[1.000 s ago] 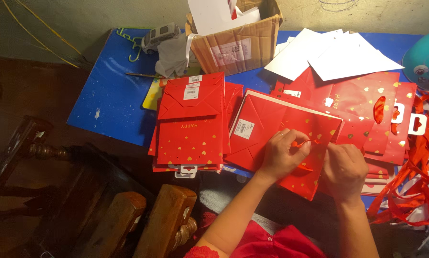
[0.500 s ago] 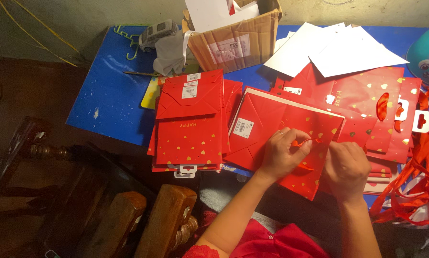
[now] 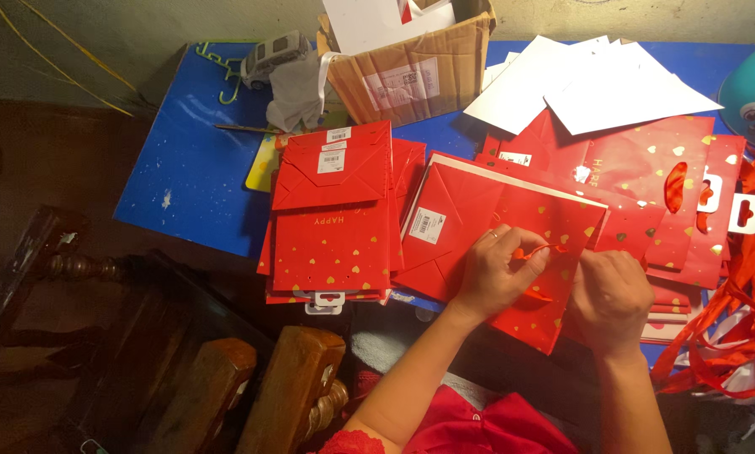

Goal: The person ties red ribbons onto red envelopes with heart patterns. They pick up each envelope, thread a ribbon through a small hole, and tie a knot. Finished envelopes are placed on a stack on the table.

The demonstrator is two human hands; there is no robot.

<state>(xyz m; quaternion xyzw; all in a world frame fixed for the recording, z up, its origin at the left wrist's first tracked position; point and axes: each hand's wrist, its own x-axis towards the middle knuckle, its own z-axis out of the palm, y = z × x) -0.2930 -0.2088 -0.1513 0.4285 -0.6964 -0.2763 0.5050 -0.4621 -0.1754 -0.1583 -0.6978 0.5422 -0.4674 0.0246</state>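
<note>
Red ribbon [image 3: 535, 250] stretched between both hands, over a flat red gift bag [image 3: 487, 244] with gold hearts, lying on the blue table [image 3: 184, 176]. Left hand [image 3: 499, 271] pinches the ribbon; right hand [image 3: 611, 296] is closed on its other end. Stack of folded red bags [image 3: 333, 219] just left. Cardboard box [image 3: 407, 71] behind; loose ribbons [image 3: 731, 336] at right.

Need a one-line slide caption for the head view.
Left hand and right hand pinch a red ribbon over a flat red gift bag, beside a stack of red bags.
</note>
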